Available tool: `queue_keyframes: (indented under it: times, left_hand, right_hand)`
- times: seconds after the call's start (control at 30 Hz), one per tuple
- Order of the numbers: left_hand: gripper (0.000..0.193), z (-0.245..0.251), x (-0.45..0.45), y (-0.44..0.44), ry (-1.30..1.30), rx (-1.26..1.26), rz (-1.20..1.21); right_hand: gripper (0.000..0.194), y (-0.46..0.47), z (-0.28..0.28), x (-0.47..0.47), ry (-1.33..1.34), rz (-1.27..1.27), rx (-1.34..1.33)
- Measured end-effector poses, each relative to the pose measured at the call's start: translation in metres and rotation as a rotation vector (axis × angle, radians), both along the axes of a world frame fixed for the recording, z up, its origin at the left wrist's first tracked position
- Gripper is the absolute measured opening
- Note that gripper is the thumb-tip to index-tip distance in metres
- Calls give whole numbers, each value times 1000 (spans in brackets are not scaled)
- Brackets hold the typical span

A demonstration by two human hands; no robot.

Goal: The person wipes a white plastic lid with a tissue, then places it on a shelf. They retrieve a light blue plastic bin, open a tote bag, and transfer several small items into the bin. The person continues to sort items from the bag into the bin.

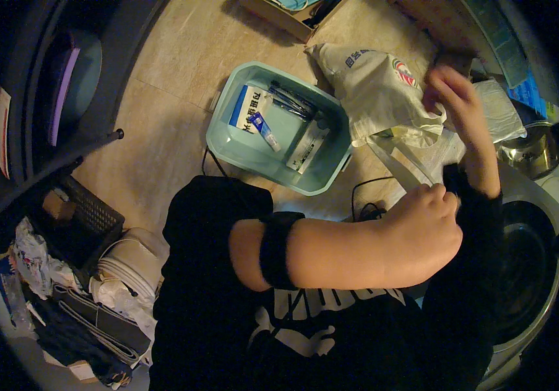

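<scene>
My left hand is closed around the pale straps of a cream cloth tote bag, with my forearm crossing in front of my body. The bag lies on its side, its mouth towards me, and bears printed writing and a round emblem. My right hand is blurred at the bag's right edge; its fingers are bent, and whether they grip the cloth is unclear. Left of the bag stands a light green plastic basin. Inside it lie a blue-and-white packet, a blue-and-white tube, several dark pens and a white box.
A cardboard box sits beyond the basin. At right are a white plastic package, a shiny metal pot and a large dark round pan. A black plastic basket and a pale bucket stand at lower left.
</scene>
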State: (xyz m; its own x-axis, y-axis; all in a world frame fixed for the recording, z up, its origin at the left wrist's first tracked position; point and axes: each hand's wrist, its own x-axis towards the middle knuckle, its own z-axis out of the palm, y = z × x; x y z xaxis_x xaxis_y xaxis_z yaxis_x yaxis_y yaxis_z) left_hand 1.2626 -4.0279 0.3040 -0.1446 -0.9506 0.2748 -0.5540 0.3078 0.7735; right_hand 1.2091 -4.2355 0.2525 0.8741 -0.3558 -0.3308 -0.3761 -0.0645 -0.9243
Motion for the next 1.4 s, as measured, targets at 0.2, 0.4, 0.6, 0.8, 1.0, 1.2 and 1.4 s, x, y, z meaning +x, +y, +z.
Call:
queue_keyframes:
  times: [0.2,0.4,0.6,0.8,1.0,1.2,1.4]
  left_hand:
    - [3,-3,11,-10,252,16,8]
    - [15,-4,18,-20,341,78,-104]
    - [23,-92,108,-40,251,382,485]
    - [41,-292,91,15,-151,1258,250]
    - [74,-364,20,25,-110,850,704]
    - [67,-327,28,30,36,758,510]
    - [50,-297,53,19,358,832,559]
  right_hand:
    - [54,52,29,-96,179,256,-196]
    - [29,30,0,-100,109,417,-136]
    - [22,-40,-7,-82,-203,-165,-22]
    - [29,-42,-3,-80,-546,-372,-54]
    - [29,-20,-13,-77,-654,-496,-289]
    - [26,-16,-25,-76,-672,-605,-167]
    - [22,-20,-30,-80,-685,-568,-174]
